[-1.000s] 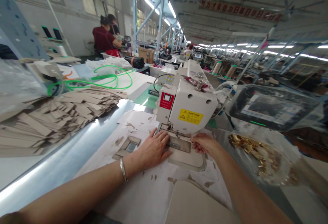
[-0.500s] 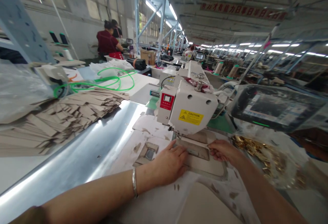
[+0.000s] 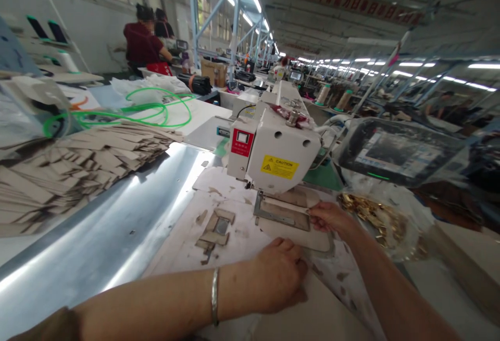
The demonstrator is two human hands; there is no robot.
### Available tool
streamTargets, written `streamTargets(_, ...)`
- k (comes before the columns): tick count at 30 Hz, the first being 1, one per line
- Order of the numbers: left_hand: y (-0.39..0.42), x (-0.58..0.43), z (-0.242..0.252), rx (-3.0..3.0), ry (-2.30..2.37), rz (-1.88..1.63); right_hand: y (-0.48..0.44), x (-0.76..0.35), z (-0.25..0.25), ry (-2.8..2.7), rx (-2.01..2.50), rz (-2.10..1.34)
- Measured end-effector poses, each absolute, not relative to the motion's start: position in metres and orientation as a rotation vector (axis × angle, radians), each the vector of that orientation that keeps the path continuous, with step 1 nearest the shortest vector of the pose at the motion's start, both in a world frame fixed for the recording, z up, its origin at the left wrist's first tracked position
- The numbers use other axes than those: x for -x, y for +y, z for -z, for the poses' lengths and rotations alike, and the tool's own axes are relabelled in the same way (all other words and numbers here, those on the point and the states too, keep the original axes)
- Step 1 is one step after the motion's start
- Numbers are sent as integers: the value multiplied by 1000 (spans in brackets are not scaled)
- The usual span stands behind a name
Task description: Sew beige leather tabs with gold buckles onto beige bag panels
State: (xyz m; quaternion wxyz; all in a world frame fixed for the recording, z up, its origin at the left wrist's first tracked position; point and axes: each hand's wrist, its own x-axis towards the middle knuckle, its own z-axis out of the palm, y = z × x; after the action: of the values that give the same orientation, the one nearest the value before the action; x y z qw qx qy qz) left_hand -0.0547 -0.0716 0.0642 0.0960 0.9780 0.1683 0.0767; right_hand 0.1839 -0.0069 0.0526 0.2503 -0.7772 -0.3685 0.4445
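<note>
My right hand (image 3: pixel 332 218) pinches the right end of a narrow beige strip (image 3: pixel 287 205) under the sewing machine head (image 3: pixel 273 148). The strip lies along a grey metal frame (image 3: pixel 257 205) on a beige panel with rounded corners (image 3: pixel 297 234). Nearer to me, my left hand (image 3: pixel 279 276) is closed, its fingers curled under, over a larger beige piece (image 3: pixel 312 312). Its palm side is hidden, so what it grips does not show. A small square template (image 3: pixel 222 225) with taped edges sits left of the frame on the white work surface.
Left of a shiny metal plate (image 3: pixel 128 211) lies a heap of beige strips (image 3: pixel 86 169), with a green hose (image 3: pixel 167 112) behind. A control screen (image 3: pixel 394 153) and a bag of gold metal parts (image 3: pixel 377 221) stand at right. Co-workers (image 3: pixel 142 44) are farther back.
My left hand has left the panel under the machine head, moved toward me, and curled its fingers over the nearer beige piece. My right hand keeps its pinch. The whole view has shifted slightly.
</note>
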Motion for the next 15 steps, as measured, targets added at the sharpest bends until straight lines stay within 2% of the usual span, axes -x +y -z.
streamTargets(7, -75, 37, -52, -2937, 491, -252, -28, -177, -49, -1200, 2119, -1046)
streamTargets(13, -73, 24, -44, -2902, 514, -222, -42, -193, -32, -1614, 2069, -247)
streamTargets(15, -73, 22, -42, -2888, 495, -242, -44, -199, -30, -1646, 2007, -133)
